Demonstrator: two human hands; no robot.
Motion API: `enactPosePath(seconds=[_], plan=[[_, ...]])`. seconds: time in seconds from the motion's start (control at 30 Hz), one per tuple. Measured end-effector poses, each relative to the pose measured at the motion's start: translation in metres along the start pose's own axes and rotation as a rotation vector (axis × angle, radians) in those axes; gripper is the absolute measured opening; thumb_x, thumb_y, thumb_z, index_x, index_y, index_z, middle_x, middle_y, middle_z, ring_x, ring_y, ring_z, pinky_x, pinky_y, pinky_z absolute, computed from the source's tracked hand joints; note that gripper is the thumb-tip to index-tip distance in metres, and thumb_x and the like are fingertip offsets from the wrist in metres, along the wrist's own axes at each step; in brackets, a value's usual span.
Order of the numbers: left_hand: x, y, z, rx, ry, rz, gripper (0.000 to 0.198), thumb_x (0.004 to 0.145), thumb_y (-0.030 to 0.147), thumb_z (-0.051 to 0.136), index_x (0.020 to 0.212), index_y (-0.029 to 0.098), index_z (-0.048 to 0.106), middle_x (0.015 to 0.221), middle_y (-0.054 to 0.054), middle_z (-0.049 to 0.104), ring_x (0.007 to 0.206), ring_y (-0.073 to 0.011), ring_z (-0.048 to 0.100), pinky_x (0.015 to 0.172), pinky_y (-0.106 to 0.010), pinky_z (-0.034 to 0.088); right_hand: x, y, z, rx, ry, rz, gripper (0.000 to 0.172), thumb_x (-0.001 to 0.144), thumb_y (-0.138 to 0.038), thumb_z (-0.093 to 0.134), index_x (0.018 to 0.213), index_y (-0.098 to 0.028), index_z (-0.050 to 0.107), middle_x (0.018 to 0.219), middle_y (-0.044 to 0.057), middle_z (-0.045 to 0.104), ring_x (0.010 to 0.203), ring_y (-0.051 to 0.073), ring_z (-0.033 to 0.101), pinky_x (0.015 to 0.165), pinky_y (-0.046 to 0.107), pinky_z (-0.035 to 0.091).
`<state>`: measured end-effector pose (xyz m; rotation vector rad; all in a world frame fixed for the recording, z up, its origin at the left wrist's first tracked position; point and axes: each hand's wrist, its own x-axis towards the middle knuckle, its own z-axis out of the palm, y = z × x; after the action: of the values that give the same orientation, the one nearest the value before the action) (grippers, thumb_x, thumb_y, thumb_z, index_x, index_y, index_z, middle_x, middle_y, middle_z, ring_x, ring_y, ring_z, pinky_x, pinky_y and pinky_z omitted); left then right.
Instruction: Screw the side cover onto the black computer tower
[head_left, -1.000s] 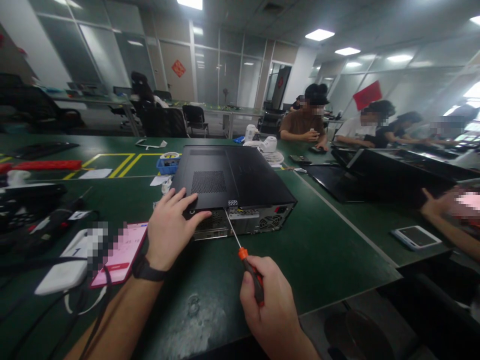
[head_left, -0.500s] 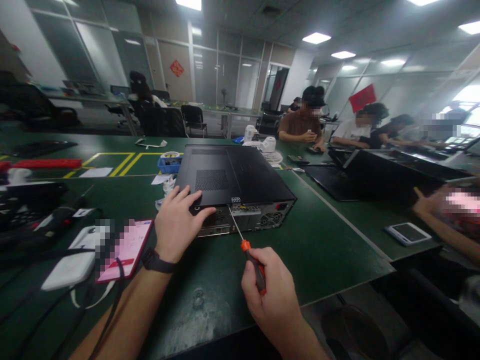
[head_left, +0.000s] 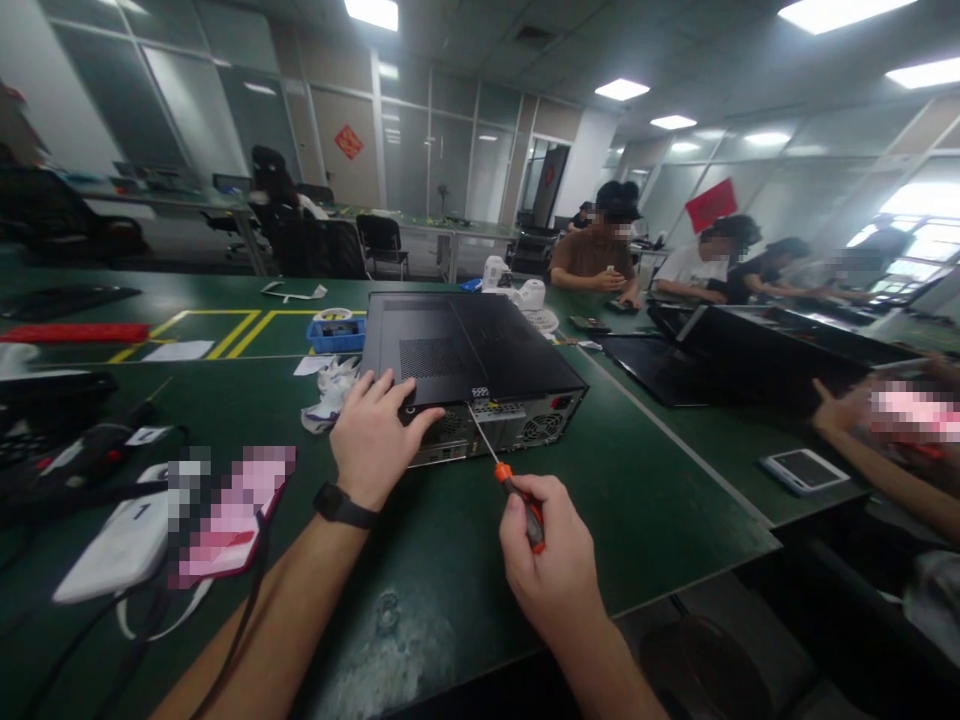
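A black computer case (head_left: 480, 340) lies flat on the green table (head_left: 645, 510), its rear panel with fan grille facing me. My left hand (head_left: 382, 425) rests spread on the case's near left corner, fingers on the top cover and thumb along the edge. Wrapped in my right hand (head_left: 551, 550) is a screwdriver (head_left: 501, 470) with an orange and dark handle. Its thin shaft slants up to the rear edge of the case, by a small perforated tab; the tip's exact seat is too small to make out.
Left of my arm lie a white power bank (head_left: 120, 540), a pink-screened phone (head_left: 240, 515) and cables. A blue bin (head_left: 337, 335) and white gloves (head_left: 330, 395) sit beside the case. At right, a co-worker's hand (head_left: 832, 410) touches another black case (head_left: 772, 345).
The case has turned slightly, and both hands have shifted a little to the right with it. The screwdriver stays held against the case's rear edge.
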<state>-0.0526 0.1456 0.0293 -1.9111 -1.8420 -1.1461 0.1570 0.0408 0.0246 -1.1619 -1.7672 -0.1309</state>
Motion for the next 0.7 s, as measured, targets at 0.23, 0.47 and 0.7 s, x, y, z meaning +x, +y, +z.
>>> enactPosePath(seconds=[0.23, 0.47, 0.7], plan=[[0.006, 0.006, 0.009, 0.018, -0.004, 0.027, 0.052, 0.090, 0.055, 0.074, 0.125, 0.018, 0.077, 0.141, -0.016, 0.071, 0.139, -0.0400, 0.057, 0.115, -0.052, 0.046, 0.007, 0.003, 0.002, -0.012, 0.026, 0.063, 0.011, 0.101, -0.026, 0.052, 0.108, -0.021, 0.058, 0.087, 0.003, 0.068, 0.070, 0.015, 0.066, 0.063, 0.026, 0.053], [0.016, 0.017, -0.005, 0.130, -0.146, 0.066, 0.046, 0.092, 0.052, 0.072, 0.121, 0.016, 0.075, 0.136, -0.018, 0.072, 0.135, -0.0406, 0.059, 0.111, -0.052, 0.048, 0.007, 0.011, 0.002, -0.181, 0.220, 0.013, 0.010, 0.102, -0.030, 0.060, 0.105, -0.020, 0.062, 0.082, 0.002, 0.073, 0.061, 0.013, 0.069, 0.058, 0.023, 0.053], [0.029, 0.036, -0.025, 0.217, -0.310, 0.042, 0.033, 0.097, 0.047, 0.066, 0.112, 0.018, 0.072, 0.123, -0.014, 0.074, 0.129, -0.0372, 0.062, 0.102, -0.050, 0.052, 0.005, 0.004, 0.003, -0.183, 0.215, 0.057, 0.021, 0.103, -0.039, 0.054, 0.109, -0.019, 0.058, 0.079, 0.002, 0.070, 0.057, 0.014, 0.068, 0.053, 0.025, 0.054]])
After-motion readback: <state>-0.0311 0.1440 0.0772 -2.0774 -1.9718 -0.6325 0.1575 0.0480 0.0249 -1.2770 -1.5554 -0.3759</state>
